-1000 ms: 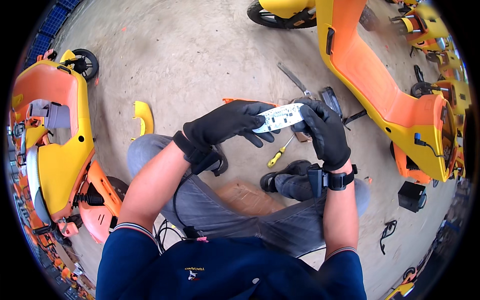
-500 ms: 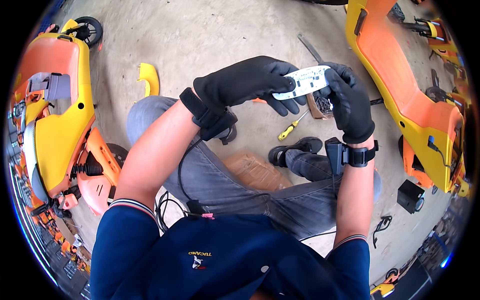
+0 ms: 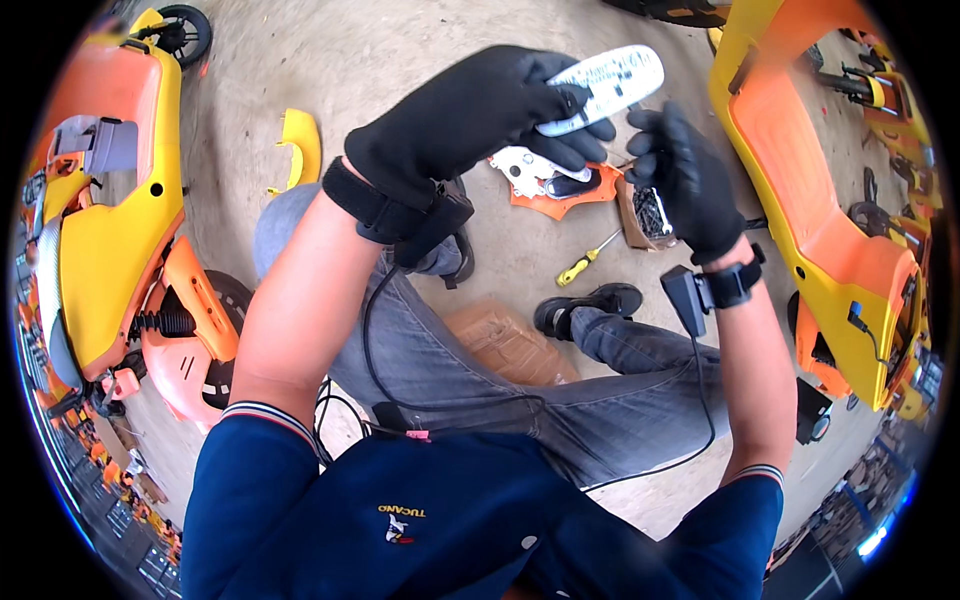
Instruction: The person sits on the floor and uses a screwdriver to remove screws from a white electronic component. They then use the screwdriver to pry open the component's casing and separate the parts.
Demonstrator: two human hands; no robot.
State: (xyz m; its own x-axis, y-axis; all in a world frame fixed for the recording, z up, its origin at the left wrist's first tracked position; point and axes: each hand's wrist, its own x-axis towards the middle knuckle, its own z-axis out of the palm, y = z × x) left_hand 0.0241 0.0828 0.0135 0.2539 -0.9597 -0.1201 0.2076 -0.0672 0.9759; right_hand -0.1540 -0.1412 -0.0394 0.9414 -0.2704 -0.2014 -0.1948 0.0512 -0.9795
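Observation:
My left hand [image 3: 475,120], in a black glove, pinches one end of a white oval circuit board [image 3: 612,82] dotted with small dark parts. The board tilts up to the right above the floor. To its lower right, my gloved right hand [image 3: 690,180] is apart from the board, fingers loosely bent and holding nothing that I can see. Beneath the left hand lies an orange panel [image 3: 545,208] with a white piece and a dark oval on it. Close by the right hand is a small cardboard box [image 3: 637,232] of metal bits, probably screws.
A yellow-handled screwdriver [image 3: 575,271] lies on the floor before my shoe. A brown carton [image 3: 505,340] sits between my legs. Yellow-orange scooters stand left [image 3: 110,260] and right [image 3: 800,150]. A curved yellow cover [image 3: 303,150] lies at far left. Cables run from my wrist devices.
My right hand has let go of the circuit board and moved slightly down from it. My left hand has carried the board up and away, uncovering the orange panel.

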